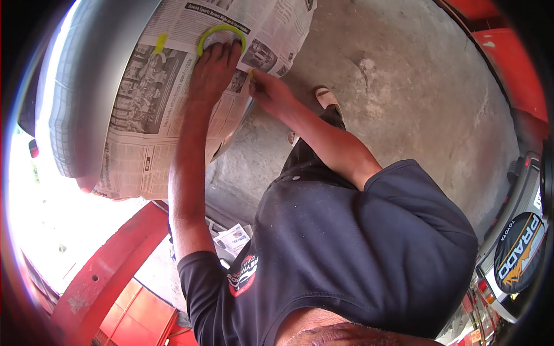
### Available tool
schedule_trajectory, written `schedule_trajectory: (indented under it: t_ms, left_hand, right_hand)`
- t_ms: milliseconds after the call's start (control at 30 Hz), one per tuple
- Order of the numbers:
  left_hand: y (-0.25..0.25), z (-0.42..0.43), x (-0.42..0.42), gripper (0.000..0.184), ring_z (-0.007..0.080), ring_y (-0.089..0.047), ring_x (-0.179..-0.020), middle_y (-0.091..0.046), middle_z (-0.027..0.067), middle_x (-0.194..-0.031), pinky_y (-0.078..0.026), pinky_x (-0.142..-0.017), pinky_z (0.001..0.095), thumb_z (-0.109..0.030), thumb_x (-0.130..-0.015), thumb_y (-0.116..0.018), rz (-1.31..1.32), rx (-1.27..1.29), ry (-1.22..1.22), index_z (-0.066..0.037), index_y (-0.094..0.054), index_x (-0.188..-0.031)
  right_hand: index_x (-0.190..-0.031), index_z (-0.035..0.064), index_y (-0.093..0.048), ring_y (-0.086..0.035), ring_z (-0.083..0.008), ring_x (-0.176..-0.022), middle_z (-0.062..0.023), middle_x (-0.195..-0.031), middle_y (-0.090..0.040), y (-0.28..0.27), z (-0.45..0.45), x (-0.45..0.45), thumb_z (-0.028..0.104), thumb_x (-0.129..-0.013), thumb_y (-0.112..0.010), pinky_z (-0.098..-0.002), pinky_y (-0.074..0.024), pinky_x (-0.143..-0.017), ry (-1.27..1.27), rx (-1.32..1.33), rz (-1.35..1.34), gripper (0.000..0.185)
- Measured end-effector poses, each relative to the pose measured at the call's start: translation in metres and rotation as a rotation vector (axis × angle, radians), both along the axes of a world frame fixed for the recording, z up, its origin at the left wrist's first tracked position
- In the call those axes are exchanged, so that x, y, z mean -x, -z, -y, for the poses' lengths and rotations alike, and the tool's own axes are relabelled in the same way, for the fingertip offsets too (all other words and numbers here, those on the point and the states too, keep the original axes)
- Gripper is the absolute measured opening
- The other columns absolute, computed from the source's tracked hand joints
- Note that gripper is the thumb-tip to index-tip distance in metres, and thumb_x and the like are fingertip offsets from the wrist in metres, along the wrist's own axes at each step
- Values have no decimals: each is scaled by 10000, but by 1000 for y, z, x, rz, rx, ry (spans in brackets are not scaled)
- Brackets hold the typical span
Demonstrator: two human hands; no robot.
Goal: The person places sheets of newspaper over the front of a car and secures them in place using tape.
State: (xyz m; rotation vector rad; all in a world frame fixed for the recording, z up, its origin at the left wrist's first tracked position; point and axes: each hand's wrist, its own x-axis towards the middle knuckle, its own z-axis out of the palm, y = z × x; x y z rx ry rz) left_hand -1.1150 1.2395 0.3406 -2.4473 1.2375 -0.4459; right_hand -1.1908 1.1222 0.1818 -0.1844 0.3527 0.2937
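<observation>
Sheets of newspaper (164, 98) cover part of a curved silver-grey vehicle panel (130, 52). Against the paper, my left hand (213, 75) holds a yellow-green roll of masking tape (243, 41), its fingertips inside the ring. A short strip of the same tape (160, 43) sticks across the paper to the left. At the lower right edge of the newspaper, my right hand (270, 92) is closed in a pinch, with a small bit of yellow tape showing at its fingertips.
Concrete floor (398, 98) lies below and to the right. A red beam (109, 262) crosses the lower left, near loose printed papers (234, 239). At the right edge stands a vehicle with a covered spare wheel (519, 254).
</observation>
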Motion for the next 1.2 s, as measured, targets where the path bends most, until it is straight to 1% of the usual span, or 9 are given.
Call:
schedule_trajectory:
  t_ms: [100, 167, 367, 567, 733, 800, 967, 1067, 1200]
  left_hand:
    - [8, -8, -4, 441, 230, -579, -1152, -649, 67, -1256, -504, -932, 355, -128, -890, -573, -5, 2, 23, -61, -535, -1324]
    - [7, -10, -6, 442, 231, -573, -1176, -636, 63, -1294, -504, -945, 357, -129, -889, -573, -19, 12, 34, -66, -533, -1325]
    - [3, -11, -3, 454, 259, -570, -1182, -611, 87, -1349, -502, -952, 384, -102, -879, -563, -72, 71, 38, -52, -528, -1329]
    - [2, -14, -4, 451, 258, -569, -1182, -601, 78, -1358, -506, -939, 388, -99, -876, -570, -94, 65, 38, -54, -523, -1322]
    - [2, -13, -5, 447, 256, -568, -1179, -604, 75, -1348, -507, -933, 388, -96, -875, -570, -93, 76, 50, -51, -523, -1318]
    - [2, -12, -5, 436, 242, -575, -1168, -622, 77, -1314, -502, -942, 375, -111, -874, -580, -71, 75, 50, -58, -536, -1305]
    - [3, -8, -4, 412, 215, -592, -1139, -664, 73, -1235, -497, -946, 351, -146, -871, -607, -19, 82, 43, -80, -565, -1275]
    - [4, -9, -3, 442, 250, -570, -1183, -608, 72, -1339, -507, -936, 393, -115, -886, -568, -74, 71, 11, -57, -524, -1322]
    - [2, -10, 0, 396, 219, -595, -1134, -664, 69, -1229, -500, -938, 353, -145, -867, -611, -7, 131, 56, -78, -564, -1254]
  right_hand:
    - [-1109, 46, -630, -616, -181, -872, -72, -1036, -651, 2, -18, -4, 174, -1016, -607, -280, -541, -693, 15, 20, 9, 159]
    - [-1127, 43, -624, -619, -179, -891, -67, -1067, -653, -4, -21, -8, 188, -1024, -599, -275, -556, -710, 16, -282, -169, 179]
    - [-1145, 39, -603, -622, -165, -897, -59, -1032, -647, -9, -26, -16, 177, -1034, -583, -268, -577, -692, 137, -412, -98, 178]
    - [-1106, 16, -606, -609, -156, -828, -51, -964, -625, -1, -31, -29, 158, -1033, -586, -260, -536, -635, 168, -206, -141, 161]
    - [-974, 12, -629, -605, -184, -752, -78, -910, -636, 19, -42, -34, 135, -983, -652, -318, -501, -583, 144, 659, 129, 125]
    - [-939, 12, -634, -606, -193, -716, -91, -902, -649, 20, -42, -37, 145, -956, -681, -341, -497, -563, 139, 750, 122, 142]
    - [-929, 4, -646, -606, -195, -640, -73, -879, -665, -10, -43, -45, 186, -901, -740, -364, -499, -526, 198, 334, -280, 207]
    - [-934, -1, -649, -603, -188, -637, -64, -870, -652, 0, -50, -43, 201, -882, -768, -361, -501, -511, 212, 547, -190, 240]
    - [-916, -5, -646, -588, -172, -624, -71, -848, -636, -15, -48, -35, 232, -863, -798, -355, -481, -479, 184, 553, -356, 287]
